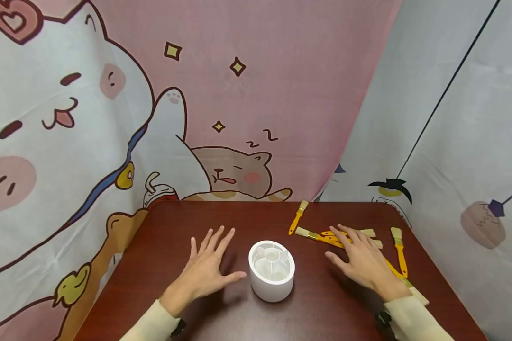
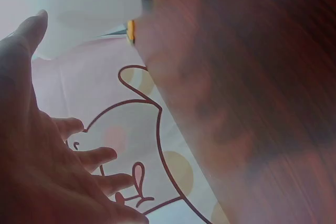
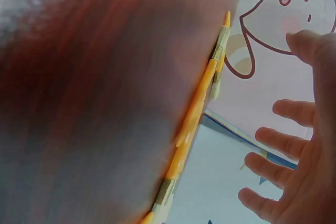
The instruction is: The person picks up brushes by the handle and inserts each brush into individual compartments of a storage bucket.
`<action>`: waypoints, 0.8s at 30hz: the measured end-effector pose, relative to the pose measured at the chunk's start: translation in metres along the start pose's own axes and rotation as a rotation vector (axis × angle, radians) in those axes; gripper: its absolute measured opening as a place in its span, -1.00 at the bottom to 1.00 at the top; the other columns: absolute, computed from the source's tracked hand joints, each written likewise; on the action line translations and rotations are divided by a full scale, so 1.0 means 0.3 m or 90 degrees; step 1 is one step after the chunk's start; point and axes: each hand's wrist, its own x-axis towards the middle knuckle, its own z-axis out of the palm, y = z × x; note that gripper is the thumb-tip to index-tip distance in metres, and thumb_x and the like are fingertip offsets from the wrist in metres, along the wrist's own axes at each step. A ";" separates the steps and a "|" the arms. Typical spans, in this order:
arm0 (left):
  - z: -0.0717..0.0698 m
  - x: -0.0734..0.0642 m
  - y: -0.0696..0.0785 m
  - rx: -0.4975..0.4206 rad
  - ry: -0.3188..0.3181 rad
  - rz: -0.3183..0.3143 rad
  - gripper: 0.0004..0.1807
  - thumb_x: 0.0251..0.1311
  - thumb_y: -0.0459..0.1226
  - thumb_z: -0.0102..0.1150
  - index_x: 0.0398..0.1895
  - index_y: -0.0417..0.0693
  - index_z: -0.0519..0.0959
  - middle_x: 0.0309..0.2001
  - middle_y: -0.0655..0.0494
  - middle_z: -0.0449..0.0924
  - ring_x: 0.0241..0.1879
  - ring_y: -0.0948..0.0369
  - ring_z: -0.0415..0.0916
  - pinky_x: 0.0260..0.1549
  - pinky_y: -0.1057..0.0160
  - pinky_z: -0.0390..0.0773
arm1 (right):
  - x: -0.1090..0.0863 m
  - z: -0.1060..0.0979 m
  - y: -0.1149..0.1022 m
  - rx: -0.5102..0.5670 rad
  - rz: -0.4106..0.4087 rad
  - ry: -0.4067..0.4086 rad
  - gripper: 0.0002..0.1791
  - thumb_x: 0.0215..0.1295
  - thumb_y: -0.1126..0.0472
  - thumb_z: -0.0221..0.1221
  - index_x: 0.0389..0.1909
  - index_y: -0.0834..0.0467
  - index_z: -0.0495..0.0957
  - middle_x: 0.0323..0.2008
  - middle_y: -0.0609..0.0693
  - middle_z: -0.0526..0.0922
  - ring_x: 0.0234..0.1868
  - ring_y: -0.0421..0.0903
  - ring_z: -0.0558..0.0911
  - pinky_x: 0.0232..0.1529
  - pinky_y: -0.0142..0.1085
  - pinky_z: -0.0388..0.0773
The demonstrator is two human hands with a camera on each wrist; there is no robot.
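A white round holder (image 1: 271,286) with several inner compartments stands upright on the table between my hands. Spread and flat, my left hand (image 1: 206,274) hovers just left of it, its thumb close to the holder's side. In the left wrist view the holder (image 2: 94,9) looms beyond the thumb. My right hand (image 1: 364,260) hangs above the right side of the table, fingers apart and holding nothing. Beneath and around it lie several yellow-handled paintbrushes (image 1: 317,237) with pale bristles, some partly hidden by the hand. The right wrist view shows brushes (image 3: 197,103) beside that open palm.
One brush (image 1: 297,218) lies near the table's back edge, and another (image 1: 399,251) lies toward the right edge. The dark red-brown table (image 1: 153,265) meets a pink cartoon cloth (image 1: 307,94) at the back. Pale cloth (image 1: 461,142) hangs on the right.
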 end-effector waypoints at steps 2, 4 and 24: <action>-0.004 0.002 0.009 -0.001 -0.007 0.007 0.31 0.01 0.64 0.18 0.73 0.63 -0.26 0.77 0.13 -0.08 0.74 -0.14 -0.12 0.49 -0.61 -0.25 | 0.007 0.001 0.001 0.002 -0.003 0.004 -0.06 0.40 -0.53 0.12 0.66 -0.13 0.26 0.59 0.14 0.33 0.49 0.36 0.37 0.41 0.53 0.22; -0.007 0.003 0.017 -0.009 -0.009 0.012 0.31 0.00 0.65 0.17 0.74 0.62 -0.25 0.76 0.12 -0.05 0.73 -0.15 -0.09 0.50 -0.61 -0.23 | 0.015 0.001 0.000 0.004 -0.006 0.010 -0.07 0.40 -0.51 0.14 0.65 -0.13 0.28 0.58 0.14 0.34 0.48 0.35 0.38 0.41 0.51 0.25; -0.017 -0.004 0.131 -0.068 0.002 0.068 0.29 0.00 0.64 0.19 0.75 0.57 -0.16 0.66 0.22 0.20 0.59 0.07 0.30 0.54 -0.33 0.20 | 0.096 0.010 -0.009 0.014 -0.022 -0.016 -0.13 0.39 -0.41 0.25 0.58 -0.05 0.39 0.48 0.13 0.46 0.43 0.26 0.44 0.41 0.40 0.34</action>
